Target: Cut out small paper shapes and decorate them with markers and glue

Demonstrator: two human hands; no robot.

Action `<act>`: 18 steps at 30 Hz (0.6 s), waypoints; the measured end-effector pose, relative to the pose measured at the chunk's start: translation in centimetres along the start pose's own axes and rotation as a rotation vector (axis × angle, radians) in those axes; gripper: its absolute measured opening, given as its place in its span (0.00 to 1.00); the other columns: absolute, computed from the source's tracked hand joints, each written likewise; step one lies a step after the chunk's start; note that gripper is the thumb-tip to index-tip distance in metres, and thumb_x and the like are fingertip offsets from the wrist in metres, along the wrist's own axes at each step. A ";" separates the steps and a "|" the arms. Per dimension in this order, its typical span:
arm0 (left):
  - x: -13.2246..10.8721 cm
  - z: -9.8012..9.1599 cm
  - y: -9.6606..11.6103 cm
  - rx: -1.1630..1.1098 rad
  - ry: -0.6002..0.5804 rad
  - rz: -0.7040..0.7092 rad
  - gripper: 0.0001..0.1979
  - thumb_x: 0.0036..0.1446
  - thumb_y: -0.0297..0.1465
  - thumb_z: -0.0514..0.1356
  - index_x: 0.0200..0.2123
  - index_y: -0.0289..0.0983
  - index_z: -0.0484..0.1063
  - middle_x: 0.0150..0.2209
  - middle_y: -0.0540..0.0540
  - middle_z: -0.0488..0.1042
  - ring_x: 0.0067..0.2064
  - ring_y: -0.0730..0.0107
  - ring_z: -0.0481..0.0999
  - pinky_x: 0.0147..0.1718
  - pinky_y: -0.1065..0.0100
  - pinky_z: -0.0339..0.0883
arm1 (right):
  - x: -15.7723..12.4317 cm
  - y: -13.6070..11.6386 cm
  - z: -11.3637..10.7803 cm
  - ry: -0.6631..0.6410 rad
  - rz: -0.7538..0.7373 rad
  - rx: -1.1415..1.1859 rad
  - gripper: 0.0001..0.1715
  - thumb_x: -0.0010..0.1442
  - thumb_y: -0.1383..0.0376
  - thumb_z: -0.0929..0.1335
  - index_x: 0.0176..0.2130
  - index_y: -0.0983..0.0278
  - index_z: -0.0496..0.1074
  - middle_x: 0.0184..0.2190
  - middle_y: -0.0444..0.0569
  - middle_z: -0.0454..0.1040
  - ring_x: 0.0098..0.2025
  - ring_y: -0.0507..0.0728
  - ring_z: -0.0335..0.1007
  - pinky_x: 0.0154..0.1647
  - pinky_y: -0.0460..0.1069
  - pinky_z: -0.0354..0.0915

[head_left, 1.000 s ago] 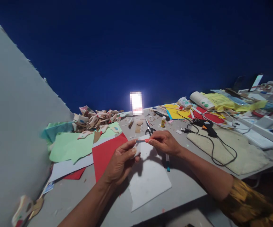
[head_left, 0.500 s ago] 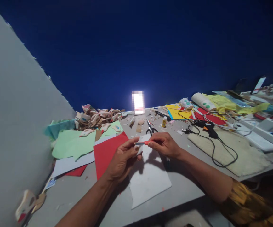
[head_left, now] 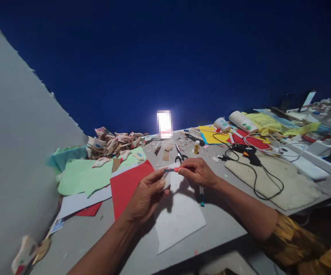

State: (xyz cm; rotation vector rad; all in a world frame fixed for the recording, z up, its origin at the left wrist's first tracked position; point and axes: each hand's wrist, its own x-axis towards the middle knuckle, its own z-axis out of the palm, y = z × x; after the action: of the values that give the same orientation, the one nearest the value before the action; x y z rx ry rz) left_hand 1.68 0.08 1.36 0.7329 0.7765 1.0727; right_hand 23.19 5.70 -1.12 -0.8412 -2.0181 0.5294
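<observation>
In the middle of the head view my left hand point(head_left: 148, 193) pinches a small white piece point(head_left: 167, 182) between thumb and fingers. My right hand point(head_left: 198, 172) grips the red end of a slim red and grey marker point(head_left: 176, 169), whose grey end reaches the left fingertips. Whether the left fingers also hold that end, I cannot tell. Below both hands lies a white sheet point(head_left: 179, 221) with a curved cut edge. Black-handled scissors point(head_left: 180, 154) lie just beyond the hands. A teal-ended marker point(head_left: 202, 198) rests beside the sheet, under the right forearm.
Left are red paper point(head_left: 126, 187), green paper point(head_left: 82, 177) and a heap of painted bird-like cutouts point(head_left: 116, 143). A glue stick point(head_left: 196, 147) stands behind the scissors. On the right, a glue gun point(head_left: 247, 152) with a looping cord lies on a beige pad point(head_left: 294, 193), near a power strip point(head_left: 325, 156).
The view has shifted slightly, so things sit a little further left. Both hands keep their holds; the marker has tilted slightly, and more of the teal-ended marker shows.
</observation>
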 end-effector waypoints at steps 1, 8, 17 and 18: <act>0.0 -0.1 0.0 -0.007 0.008 0.003 0.18 0.48 0.24 0.72 0.45 0.34 0.82 0.28 0.48 0.77 0.25 0.78 0.71 0.25 0.77 0.70 | 0.0 0.2 -0.1 -0.008 0.003 -0.001 0.20 0.68 0.55 0.68 0.31 0.66 0.79 0.23 0.45 0.73 0.25 0.51 0.65 0.29 0.46 0.58; 0.1 -0.3 0.0 -0.043 0.023 0.011 0.19 0.45 0.24 0.74 0.44 0.35 0.83 0.28 0.47 0.78 0.26 0.77 0.73 0.26 0.77 0.70 | 0.2 0.7 -0.4 0.001 0.002 -0.012 0.19 0.67 0.55 0.68 0.31 0.66 0.78 0.23 0.44 0.71 0.25 0.51 0.64 0.29 0.46 0.58; 0.1 -0.2 0.0 -0.011 0.026 0.032 0.21 0.42 0.27 0.76 0.44 0.35 0.82 0.30 0.47 0.79 0.26 0.77 0.74 0.27 0.76 0.71 | 0.7 1.0 -1.4 0.091 0.200 0.158 0.24 0.64 0.50 0.68 0.29 0.65 0.77 0.21 0.43 0.67 0.26 0.52 0.60 0.28 0.47 0.56; 0.2 -0.3 -0.1 0.020 0.033 0.044 0.22 0.42 0.28 0.76 0.44 0.35 0.82 0.30 0.47 0.79 0.26 0.77 0.74 0.27 0.75 0.71 | 0.7 0.9 -1.3 0.092 0.228 0.203 0.23 0.63 0.49 0.69 0.29 0.65 0.77 0.21 0.42 0.65 0.26 0.52 0.59 0.28 0.47 0.55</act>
State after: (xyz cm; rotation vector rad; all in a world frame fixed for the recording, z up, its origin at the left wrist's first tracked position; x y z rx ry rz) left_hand 1.53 0.24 1.13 0.7539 0.8036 1.1203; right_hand 24.29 6.89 -0.58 -0.9569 -1.7609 0.7947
